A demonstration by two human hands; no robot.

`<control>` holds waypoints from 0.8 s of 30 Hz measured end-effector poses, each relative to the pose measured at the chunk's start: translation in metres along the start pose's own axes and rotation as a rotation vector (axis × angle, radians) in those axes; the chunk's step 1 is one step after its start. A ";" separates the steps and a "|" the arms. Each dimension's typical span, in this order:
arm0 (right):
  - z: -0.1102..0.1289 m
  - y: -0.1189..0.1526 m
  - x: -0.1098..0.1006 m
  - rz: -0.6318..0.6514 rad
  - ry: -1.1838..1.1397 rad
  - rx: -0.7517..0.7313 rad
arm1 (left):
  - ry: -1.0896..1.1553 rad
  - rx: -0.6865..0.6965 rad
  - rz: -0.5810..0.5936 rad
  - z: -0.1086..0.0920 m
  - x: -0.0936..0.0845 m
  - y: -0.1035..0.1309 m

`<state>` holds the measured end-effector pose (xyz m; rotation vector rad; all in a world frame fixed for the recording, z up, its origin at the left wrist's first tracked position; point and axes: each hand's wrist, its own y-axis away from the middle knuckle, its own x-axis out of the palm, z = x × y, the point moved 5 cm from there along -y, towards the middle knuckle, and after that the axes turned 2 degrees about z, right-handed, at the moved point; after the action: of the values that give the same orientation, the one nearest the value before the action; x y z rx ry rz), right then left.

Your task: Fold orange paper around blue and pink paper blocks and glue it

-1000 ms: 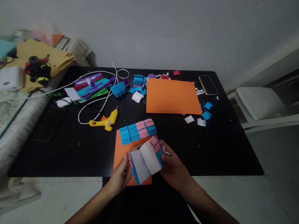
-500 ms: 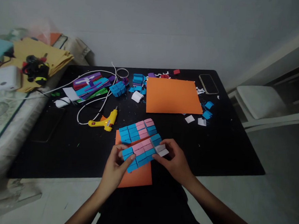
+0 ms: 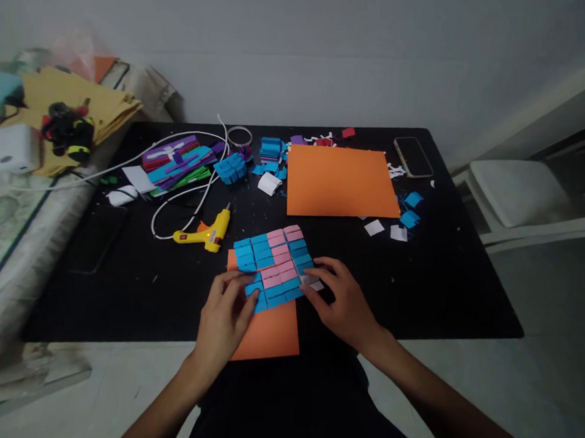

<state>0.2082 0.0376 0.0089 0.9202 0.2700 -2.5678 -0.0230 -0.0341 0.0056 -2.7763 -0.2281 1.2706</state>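
Note:
My left hand (image 3: pixel 223 317) pinches the left edge of a lower panel of folded blue and pink paper pieces (image 3: pixel 278 287). At the right end of that panel, the fingers of my right hand (image 3: pixel 344 303) grip its edge, where a white folded paper piece (image 3: pixel 318 285) sticks out partly covered. Just above lies a second blue and pink panel (image 3: pixel 263 249), and the two meet with almost no gap. Beneath both is an orange sheet (image 3: pixel 269 334), showing at the left and toward the front.
A yellow glue gun (image 3: pixel 205 233) with a white cord lies left of the panels. Behind are another orange sheet (image 3: pixel 342 182), coloured paper strips (image 3: pixel 179 164), a blue paper bundle (image 3: pixel 230 168) and a phone (image 3: pixel 414 157). White paper squares (image 3: pixel 374 227) lie to the right.
Both hands have moved the lower panel up and slightly right, closing the gap to the upper panel. It now lies flatter, and my right fingers cover more of the white piece.

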 end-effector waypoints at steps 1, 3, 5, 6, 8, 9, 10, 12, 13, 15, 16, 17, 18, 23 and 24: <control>0.000 -0.001 0.000 0.003 0.010 -0.015 | -0.028 0.025 -0.002 -0.001 0.000 0.001; 0.000 -0.003 0.002 0.019 0.028 -0.045 | -0.077 0.087 -0.016 -0.005 0.000 0.002; -0.002 -0.005 0.004 0.033 0.050 -0.076 | -0.132 0.169 -0.026 -0.009 0.000 0.002; -0.002 -0.006 0.005 0.035 0.062 -0.089 | -0.164 0.213 -0.024 -0.012 0.000 0.002; -0.004 -0.008 0.006 0.029 0.079 -0.111 | -0.224 0.292 -0.005 -0.017 0.001 0.001; -0.004 -0.009 0.006 0.026 0.086 -0.115 | -0.245 0.316 0.019 -0.018 0.003 0.001; -0.005 -0.010 0.006 0.025 0.091 -0.118 | -0.258 0.330 0.049 -0.018 0.004 0.000; -0.005 -0.011 0.006 0.031 0.100 -0.122 | -0.261 0.336 0.121 -0.016 0.009 -0.001; -0.005 -0.011 0.006 0.036 0.106 -0.124 | -0.256 0.334 0.152 -0.014 0.011 -0.002; -0.005 -0.011 0.005 0.032 0.128 -0.133 | -0.240 0.331 0.185 -0.011 0.015 -0.002; -0.004 -0.011 0.005 0.026 0.147 -0.139 | -0.231 0.329 0.184 -0.009 0.016 -0.001; -0.004 -0.012 0.005 0.023 0.170 -0.150 | -0.224 0.329 0.178 -0.008 0.016 -0.001; -0.003 -0.012 0.004 0.027 0.194 -0.168 | -0.221 0.331 0.168 -0.008 0.016 -0.001; 0.005 -0.020 0.009 0.182 0.294 -0.321 | -0.245 0.355 0.138 -0.009 0.015 -0.002; 0.006 -0.021 0.010 0.214 0.306 -0.336 | -0.249 0.356 0.133 -0.010 0.014 -0.003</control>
<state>0.1889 0.0521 0.0079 1.1377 0.6309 -2.0984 -0.0071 -0.0292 0.0018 -2.3668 0.1586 1.5176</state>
